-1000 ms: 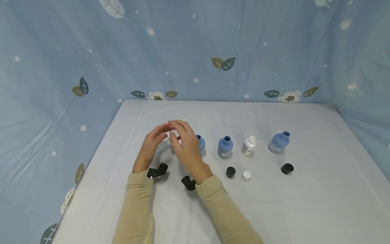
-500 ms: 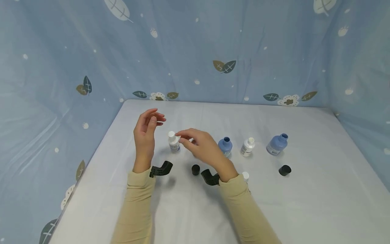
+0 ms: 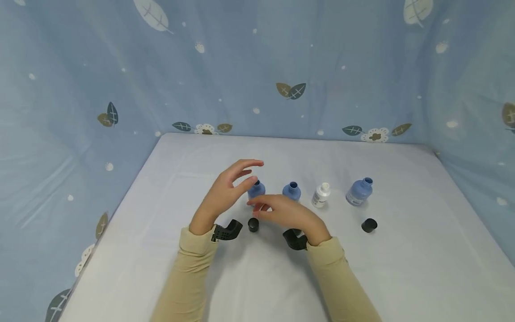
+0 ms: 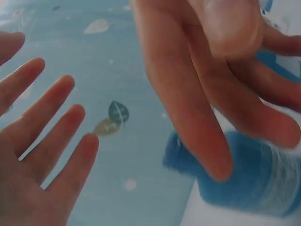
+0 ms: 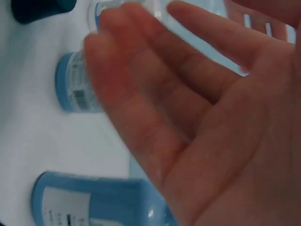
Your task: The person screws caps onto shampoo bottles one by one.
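My left hand (image 3: 227,188) is held with fingers spread, its thumb overlapping an open blue bottle (image 3: 256,190) in the head view. My right hand (image 3: 287,214) hovers with loosely bent fingers just above a black cap (image 3: 253,224) on the table; nothing shows between its fingers. Behind it stands a second open blue bottle (image 3: 291,191). The left wrist view has a blue bottle (image 4: 244,174) behind a hand's fingers. In the right wrist view, a blue bottle (image 5: 108,200) lies beside the open palm. The white capped bottle is hidden behind my left hand.
An uncapped white bottle (image 3: 321,195) and a third open blue bottle (image 3: 359,191) stand farther right. Another black cap (image 3: 369,225) lies in front of them. The white table (image 3: 422,250) ends at a blue patterned curtain (image 3: 257,67).
The right hand has left the white capped bottle and come right and nearer, over the black cap. The left hand has moved right and lower, now covering that white bottle.
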Available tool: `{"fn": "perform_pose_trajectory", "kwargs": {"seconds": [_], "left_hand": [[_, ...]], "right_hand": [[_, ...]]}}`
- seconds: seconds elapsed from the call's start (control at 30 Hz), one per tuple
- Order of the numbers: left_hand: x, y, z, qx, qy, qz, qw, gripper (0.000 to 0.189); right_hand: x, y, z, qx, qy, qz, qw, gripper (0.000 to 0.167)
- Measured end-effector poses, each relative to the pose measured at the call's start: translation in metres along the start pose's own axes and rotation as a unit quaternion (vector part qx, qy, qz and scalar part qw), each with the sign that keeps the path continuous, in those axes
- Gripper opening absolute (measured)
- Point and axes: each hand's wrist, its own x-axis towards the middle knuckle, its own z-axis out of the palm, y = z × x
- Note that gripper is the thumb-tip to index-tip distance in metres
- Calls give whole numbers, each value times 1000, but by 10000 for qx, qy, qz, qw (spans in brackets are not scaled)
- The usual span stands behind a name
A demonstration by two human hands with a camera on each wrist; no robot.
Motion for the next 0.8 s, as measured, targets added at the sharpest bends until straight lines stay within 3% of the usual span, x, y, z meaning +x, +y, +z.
{"fn": "perform_pose_trajectory", "kwargs": {"seconds": [0.07, 0.13, 0.27, 0.37, 0.53, 0.67, 0.8], "left_hand": [[5, -6, 3, 115, -17, 25, 9999, 34], [7, -15, 5, 326, -2, -154, 9993, 35], [6, -33, 9, 783, -250, -848, 9930, 40], [4, -40, 13, 992, -489, -1485, 9827, 46], [4, -43, 22, 1248, -683, -2471, 9585, 60], [5, -45, 25, 1507, -605, -2664, 9501, 59], [6, -49, 25, 1641, -546, -2651, 9486, 57]], "right_hand": [[0, 4, -1, 48, -24, 6, 10000, 31], [2, 9, 0, 57, -27, 62, 10000, 32], [4, 14, 4, 6, -165, 258, 9995, 36], [8, 15, 11, -37, -295, 373, 9989, 38], [12, 14, 25, -400, -485, 224, 9978, 34], [14, 14, 31, -775, -450, 85, 9959, 26], [16, 14, 32, -1032, -328, 79, 9941, 22]]}}
